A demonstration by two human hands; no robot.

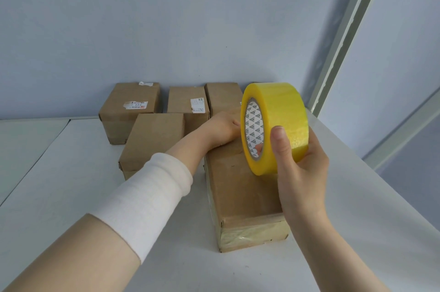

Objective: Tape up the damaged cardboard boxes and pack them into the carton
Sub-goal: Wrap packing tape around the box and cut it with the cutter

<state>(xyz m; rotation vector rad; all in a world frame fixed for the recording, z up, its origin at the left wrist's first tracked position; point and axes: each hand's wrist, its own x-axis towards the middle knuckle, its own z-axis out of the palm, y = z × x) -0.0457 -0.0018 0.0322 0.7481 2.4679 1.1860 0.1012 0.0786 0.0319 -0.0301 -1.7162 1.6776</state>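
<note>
The right hand [301,172] is gripping the yellow tape roll [278,120], thumb pressing its outer band, and is holding it upright over the nearest box [240,196], whose near end is carrying tape. The left forearm in a white sleeve [147,196] is crossing the table [59,208] to that box's far end, where the left hand [221,128] is resting. The roll is hiding its fingers, so its grip cannot be told. A second box [152,141] is sitting just left of the arm, and three more boxes [188,103] are standing by the wall. Bare tabletop is lying on both sides, its right edge running toward a pale metal post [345,41].
</note>
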